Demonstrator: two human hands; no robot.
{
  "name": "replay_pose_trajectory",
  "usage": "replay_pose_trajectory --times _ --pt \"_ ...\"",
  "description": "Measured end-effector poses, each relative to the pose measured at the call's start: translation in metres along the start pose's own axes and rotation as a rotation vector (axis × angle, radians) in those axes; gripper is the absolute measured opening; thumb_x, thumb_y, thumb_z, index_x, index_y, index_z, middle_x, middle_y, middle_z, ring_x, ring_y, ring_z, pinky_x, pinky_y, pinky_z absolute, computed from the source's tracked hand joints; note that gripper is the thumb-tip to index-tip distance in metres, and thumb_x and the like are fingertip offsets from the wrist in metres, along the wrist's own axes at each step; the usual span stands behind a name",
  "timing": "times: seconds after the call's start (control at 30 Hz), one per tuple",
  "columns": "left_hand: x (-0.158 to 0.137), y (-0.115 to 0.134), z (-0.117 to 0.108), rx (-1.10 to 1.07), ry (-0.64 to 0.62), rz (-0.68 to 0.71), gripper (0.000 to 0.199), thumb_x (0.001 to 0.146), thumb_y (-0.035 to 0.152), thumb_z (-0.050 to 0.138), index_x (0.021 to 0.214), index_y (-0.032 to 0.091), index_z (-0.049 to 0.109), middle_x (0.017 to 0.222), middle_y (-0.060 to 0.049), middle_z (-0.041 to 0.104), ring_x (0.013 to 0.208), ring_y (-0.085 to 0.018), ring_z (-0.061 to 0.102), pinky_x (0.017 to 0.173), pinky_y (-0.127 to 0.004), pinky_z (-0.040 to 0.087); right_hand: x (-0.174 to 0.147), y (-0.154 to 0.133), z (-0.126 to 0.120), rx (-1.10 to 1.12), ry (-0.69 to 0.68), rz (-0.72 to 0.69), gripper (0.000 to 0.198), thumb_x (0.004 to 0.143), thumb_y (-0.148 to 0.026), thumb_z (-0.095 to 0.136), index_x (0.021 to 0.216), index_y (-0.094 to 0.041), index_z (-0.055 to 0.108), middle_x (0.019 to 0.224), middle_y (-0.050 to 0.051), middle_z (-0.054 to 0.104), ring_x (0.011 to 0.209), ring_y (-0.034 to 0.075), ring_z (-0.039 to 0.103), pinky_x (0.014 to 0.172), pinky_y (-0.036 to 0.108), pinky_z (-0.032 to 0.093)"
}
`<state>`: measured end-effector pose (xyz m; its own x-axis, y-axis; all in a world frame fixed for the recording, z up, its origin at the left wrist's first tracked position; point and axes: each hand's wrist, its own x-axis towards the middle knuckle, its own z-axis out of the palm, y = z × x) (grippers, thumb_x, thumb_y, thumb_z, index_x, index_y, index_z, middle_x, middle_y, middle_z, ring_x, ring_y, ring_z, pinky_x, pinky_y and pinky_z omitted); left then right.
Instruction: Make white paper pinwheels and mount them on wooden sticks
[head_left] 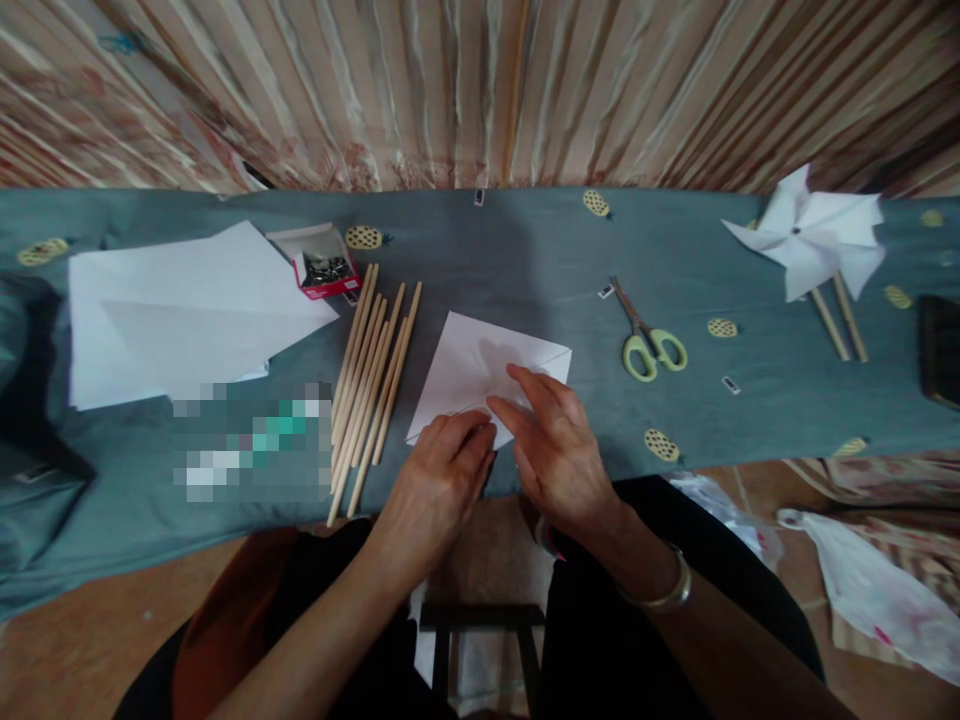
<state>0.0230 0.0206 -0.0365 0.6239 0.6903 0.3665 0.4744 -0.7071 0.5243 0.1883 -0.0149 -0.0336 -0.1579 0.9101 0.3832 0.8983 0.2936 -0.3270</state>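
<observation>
A white sheet of paper [465, 360] lies on the cloth in front of me, with fold lines running toward its right and near corners. My left hand [439, 480] rests at the sheet's near edge, its fingers curled and pressed together on the paper. Over the right part of the sheet is my right hand [562, 455], fingers stretched out and somewhat apart, the thumb side lower. The near corner is partly hidden by both hands. Right of the sheet lie scissors [645, 335] with pale green handles, blades pointing away from me.
Several wooden sticks [375, 370] lie left of the sheet. Beyond them stands a small red box [328, 265] of dark metal pieces, beside white papers [172, 310]. White paper pinwheels [806, 230] on sticks lie at the far right. A pleated curtain [480, 90] hangs behind the table.
</observation>
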Motion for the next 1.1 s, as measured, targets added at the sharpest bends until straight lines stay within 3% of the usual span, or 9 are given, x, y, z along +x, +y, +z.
replay_pose_trajectory --times 0.5,0.87,1.1 --pt "0.002 0.001 -0.001 -0.009 -0.01 -0.007 0.02 0.09 0.01 0.053 0.109 0.008 0.06 0.106 -0.013 0.064 0.095 -0.022 0.061 0.082 -0.038 0.06 0.0 -0.002 0.008 -0.072 0.009 -0.002 0.029 0.095 -0.013 0.039 0.117 -0.017 0.059 0.136 0.015 0.053 0.128 0.028 0.044 0.098 0.047 0.047" --pt "0.002 0.002 -0.004 -0.014 -0.067 -0.027 0.025 0.088 0.01 0.056 0.112 0.008 0.059 0.111 -0.014 0.063 0.099 -0.024 0.06 0.088 -0.041 0.057 -0.002 -0.003 0.015 -0.078 0.006 -0.047 0.032 0.095 -0.013 0.041 0.126 -0.014 0.052 0.138 0.016 0.054 0.133 0.027 0.042 0.1 0.046 0.045" --pt "0.001 0.001 -0.005 -0.004 -0.056 0.0 0.022 0.089 0.01 0.054 0.11 0.01 0.06 0.108 -0.013 0.064 0.096 -0.024 0.061 0.085 -0.041 0.058 0.001 -0.005 0.012 -0.028 -0.002 -0.025 0.033 0.096 -0.015 0.037 0.123 -0.018 0.056 0.138 0.013 0.053 0.131 0.026 0.043 0.1 0.047 0.045"
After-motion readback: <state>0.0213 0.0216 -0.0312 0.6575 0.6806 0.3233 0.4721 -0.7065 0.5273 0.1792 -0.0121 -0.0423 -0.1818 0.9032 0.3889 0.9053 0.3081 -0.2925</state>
